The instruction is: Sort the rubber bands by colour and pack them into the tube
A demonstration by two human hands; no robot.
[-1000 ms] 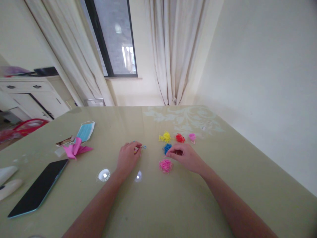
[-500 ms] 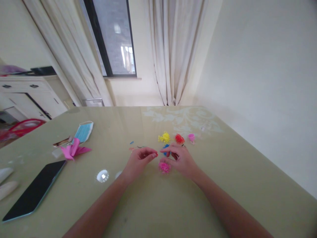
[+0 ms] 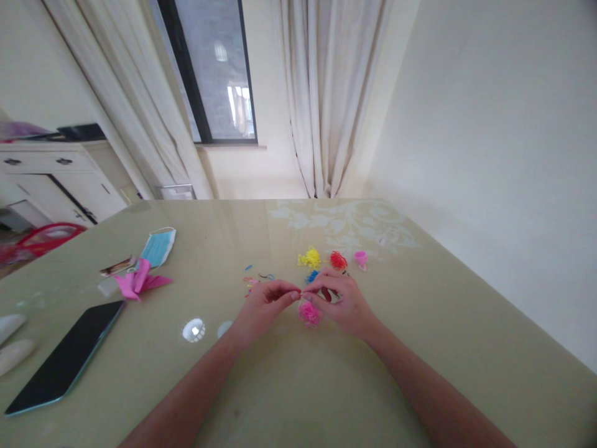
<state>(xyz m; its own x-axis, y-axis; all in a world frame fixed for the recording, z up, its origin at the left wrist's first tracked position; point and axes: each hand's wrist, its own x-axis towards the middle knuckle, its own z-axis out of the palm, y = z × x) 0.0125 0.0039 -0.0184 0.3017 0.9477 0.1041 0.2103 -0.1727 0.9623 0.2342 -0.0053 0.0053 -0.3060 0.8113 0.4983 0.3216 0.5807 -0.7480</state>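
Observation:
My left hand (image 3: pixel 268 305) and my right hand (image 3: pixel 342 302) meet at their fingertips above the table, each in a pinch. What lies between the fingertips is too small and covered to make out now. Under my right hand's fingers lies a pile of pink bands (image 3: pixel 309 315), which look like small rubber bands. Just beyond it are blue bands (image 3: pixel 312 276), partly hidden by the hand. Yellow bands (image 3: pixel 310 257) and red bands (image 3: pixel 338 261) form heaps farther back. Several loose coloured bands (image 3: pixel 249 280) are scattered beyond my left hand.
A small pink cup (image 3: pixel 360 257) stands right of the red heap. To the left lie a tablet-like dark device (image 3: pixel 68 354), a folded pink paper shape (image 3: pixel 141 281), a blue face mask (image 3: pixel 158 247) and a shiny round disc (image 3: pixel 193 330). A wall bounds the table's right side.
My right hand has moved left and its spread fingers have closed into a pinch against my left fingertips. The red bit at my left fingertips is now mostly covered.

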